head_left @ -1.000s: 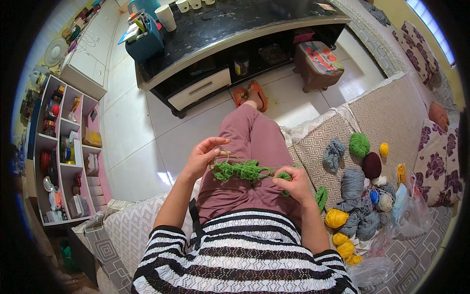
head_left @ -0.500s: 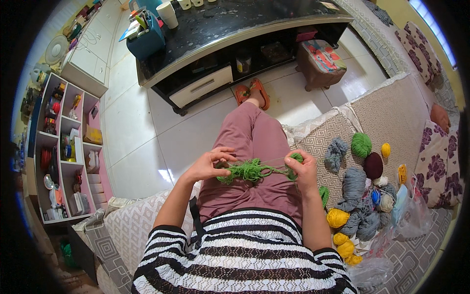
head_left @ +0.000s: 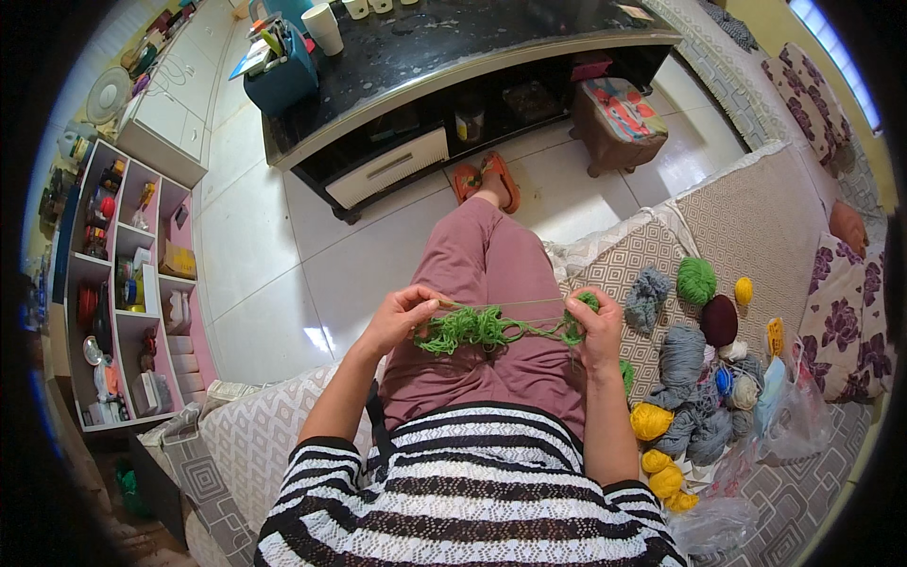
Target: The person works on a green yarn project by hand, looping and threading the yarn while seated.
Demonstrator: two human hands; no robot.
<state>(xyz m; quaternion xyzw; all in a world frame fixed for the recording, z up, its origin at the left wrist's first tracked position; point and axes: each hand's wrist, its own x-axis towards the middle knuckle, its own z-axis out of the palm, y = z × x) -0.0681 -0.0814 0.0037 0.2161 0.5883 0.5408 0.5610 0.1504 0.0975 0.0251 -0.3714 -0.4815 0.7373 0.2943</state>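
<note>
A loose, tangled heap of green yarn (head_left: pixel 470 329) lies across my lap on the mauve trousers (head_left: pixel 487 265). Over its left end, my left hand (head_left: pixel 404 317) pinches a strand between thumb and fingers. My right hand (head_left: pixel 595 323) grips a small bundle of green yarn (head_left: pixel 575 326), with the fingers curled round it. Thin strands run nearly straight between the two hands, just above the tangle. A slacker, twisted length also joins the heap to the bundle in my right hand.
On the sofa to my right lie a green yarn ball (head_left: pixel 696 280), a maroon one (head_left: pixel 719 319), grey skeins (head_left: pixel 682 364), yellow balls (head_left: pixel 652 420) and a clear plastic bag (head_left: pixel 796 425). Ahead stand a black-topped table (head_left: pixel 453 57) and a brown stool (head_left: pixel 619 128). An open shelf (head_left: pixel 132 293) is at left.
My left hand has gone from spread fingers to a pinch on the strand. My right hand has shifted slightly right, and the strands between the hands are stretched longer.
</note>
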